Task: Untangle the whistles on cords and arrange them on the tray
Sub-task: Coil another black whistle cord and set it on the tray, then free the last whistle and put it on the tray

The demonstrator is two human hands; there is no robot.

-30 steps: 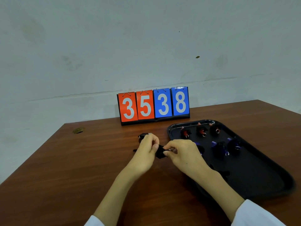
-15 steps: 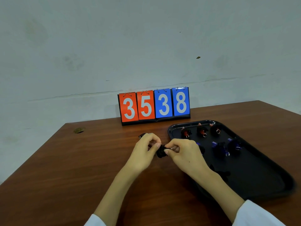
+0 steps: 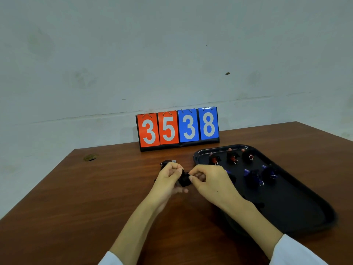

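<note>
Whistle bundle (image 3: 183, 179) is pinched by left grip (image 3: 168, 180) and right grip (image 3: 210, 182), before a scoreboard (image 3: 177, 129) reading 3538.

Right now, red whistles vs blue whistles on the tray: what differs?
Colour: the red whistles have red bodies, the blue whistles blue ones.
Place: the red whistles sit in the far row of the tray, the blue whistles in the row nearer the person.
View: all three red whistles show fully; one of the blue whistles is partly hidden behind the right hand.
Shared: each is bundled in black cord.
</note>
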